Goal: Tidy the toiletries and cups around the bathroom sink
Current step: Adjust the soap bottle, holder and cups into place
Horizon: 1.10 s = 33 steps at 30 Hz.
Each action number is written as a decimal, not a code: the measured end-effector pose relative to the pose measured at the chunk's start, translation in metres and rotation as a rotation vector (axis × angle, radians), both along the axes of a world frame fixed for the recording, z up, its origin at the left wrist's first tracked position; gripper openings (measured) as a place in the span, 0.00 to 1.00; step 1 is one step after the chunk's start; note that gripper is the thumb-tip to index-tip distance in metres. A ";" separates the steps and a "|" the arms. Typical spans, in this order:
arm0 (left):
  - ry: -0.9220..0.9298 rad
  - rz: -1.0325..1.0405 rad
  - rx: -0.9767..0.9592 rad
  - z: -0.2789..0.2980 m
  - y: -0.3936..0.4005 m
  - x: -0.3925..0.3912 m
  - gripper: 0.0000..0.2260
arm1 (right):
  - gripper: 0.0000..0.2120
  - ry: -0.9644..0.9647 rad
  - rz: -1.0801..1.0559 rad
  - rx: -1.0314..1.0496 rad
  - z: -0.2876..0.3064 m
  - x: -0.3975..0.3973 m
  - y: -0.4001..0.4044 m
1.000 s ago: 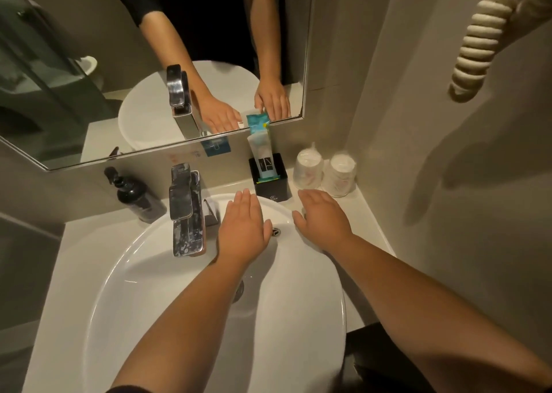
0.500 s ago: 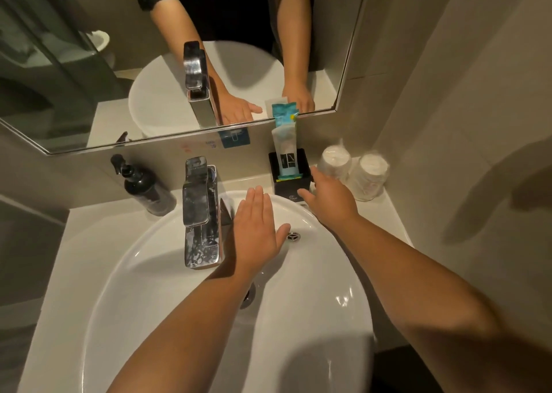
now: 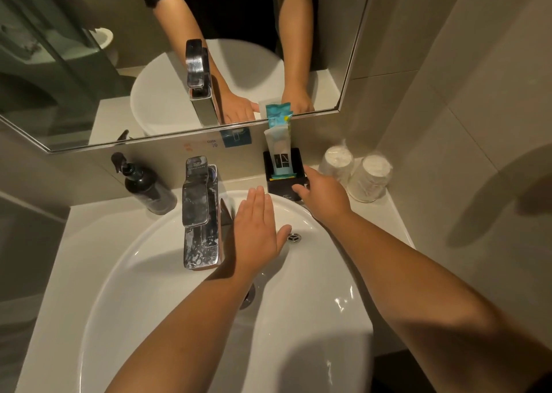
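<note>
A small black holder box (image 3: 282, 185) stands at the back of the counter and holds upright teal and white toiletry packets (image 3: 279, 150). My right hand (image 3: 324, 195) reaches over the sink's back rim, with its fingers touching the box's front right side; a firm grip is not visible. My left hand (image 3: 257, 231) lies flat and open on the white sink's (image 3: 167, 261) back rim, beside the tap. Two wrapped upside-down cups (image 3: 354, 173) stand right of the box, near the wall corner.
A chrome tap (image 3: 198, 213) rises left of my left hand. A dark pump bottle (image 3: 146, 188) stands at the back left of the counter. A mirror (image 3: 89, 78) hangs just above the counter. The tiled wall (image 3: 463, 153) closes the right side.
My right hand has moved from the sink rim forward to the black box. The left hand has stayed flat on the rim. The camera has shifted closer and to the left.
</note>
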<state>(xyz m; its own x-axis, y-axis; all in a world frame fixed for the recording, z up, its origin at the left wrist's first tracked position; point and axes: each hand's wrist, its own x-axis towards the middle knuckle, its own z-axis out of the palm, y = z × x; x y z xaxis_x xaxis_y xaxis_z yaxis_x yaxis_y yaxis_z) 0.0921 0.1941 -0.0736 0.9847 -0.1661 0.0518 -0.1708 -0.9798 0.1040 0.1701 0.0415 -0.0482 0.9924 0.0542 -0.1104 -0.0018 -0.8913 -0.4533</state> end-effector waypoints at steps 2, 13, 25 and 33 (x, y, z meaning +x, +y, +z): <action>-0.003 -0.001 -0.004 0.000 0.000 0.000 0.34 | 0.28 0.024 -0.002 0.012 0.001 -0.001 -0.003; -0.011 0.002 0.033 0.001 0.000 -0.001 0.34 | 0.21 -0.292 0.011 -0.148 0.038 0.024 -0.078; -0.017 0.018 0.068 0.001 -0.001 -0.001 0.34 | 0.17 0.007 0.186 -0.302 0.039 0.048 -0.081; -0.023 0.020 0.077 0.002 -0.001 -0.001 0.33 | 0.16 0.010 0.310 -0.141 0.035 0.055 -0.076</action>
